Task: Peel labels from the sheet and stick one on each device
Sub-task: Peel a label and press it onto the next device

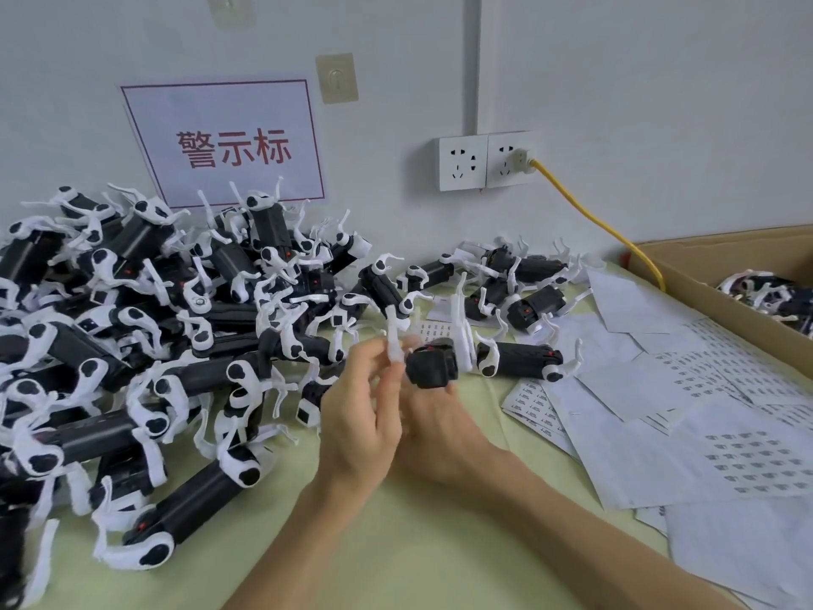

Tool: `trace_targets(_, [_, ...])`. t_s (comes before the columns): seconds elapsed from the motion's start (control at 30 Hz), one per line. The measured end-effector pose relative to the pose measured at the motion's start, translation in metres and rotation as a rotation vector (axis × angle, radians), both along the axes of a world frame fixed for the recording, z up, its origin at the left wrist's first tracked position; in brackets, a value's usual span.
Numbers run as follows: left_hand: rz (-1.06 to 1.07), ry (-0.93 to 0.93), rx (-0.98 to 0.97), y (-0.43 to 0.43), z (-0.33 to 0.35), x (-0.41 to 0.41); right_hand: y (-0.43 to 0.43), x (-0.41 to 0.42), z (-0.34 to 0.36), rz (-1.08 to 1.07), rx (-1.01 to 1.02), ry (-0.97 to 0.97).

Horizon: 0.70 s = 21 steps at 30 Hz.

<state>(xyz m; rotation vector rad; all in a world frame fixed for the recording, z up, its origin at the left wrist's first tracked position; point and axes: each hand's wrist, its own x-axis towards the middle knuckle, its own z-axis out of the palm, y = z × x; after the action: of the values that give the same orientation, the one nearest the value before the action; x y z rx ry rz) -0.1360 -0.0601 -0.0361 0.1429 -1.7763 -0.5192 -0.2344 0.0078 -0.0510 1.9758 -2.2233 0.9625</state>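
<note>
Both hands meet over the middle of the table on one black device (432, 362) with white legs. My left hand (360, 411) pinches one of its white legs between thumb and fingers. My right hand (433, 438) sits underneath and supports the black body, which points end-on at me. A large heap of the same black-and-white devices (132, 345) fills the left side. Label sheets (748, 451) with rows of small printed labels lie spread at the right. Whether a label is on a fingertip cannot be told.
A few more devices (523, 297) lie at the back centre. A cardboard box (721, 275) at the far right holds others. A yellow cable (602, 222) runs from the wall socket (484, 160) down behind the box. A red-framed sign (228, 143) hangs on the wall.
</note>
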Motion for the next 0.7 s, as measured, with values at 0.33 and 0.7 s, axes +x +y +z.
trace_targets(0.33, [-0.652,0.090,1.218,-0.017,0.019,0.002,0.004,-0.014,0.021,-0.094,-0.246,-0.501])
trace_targets(0.7, [-0.399,-0.193,1.143,-0.010,0.011,-0.002,0.007,-0.025,0.039,0.061,-0.405,-1.551])
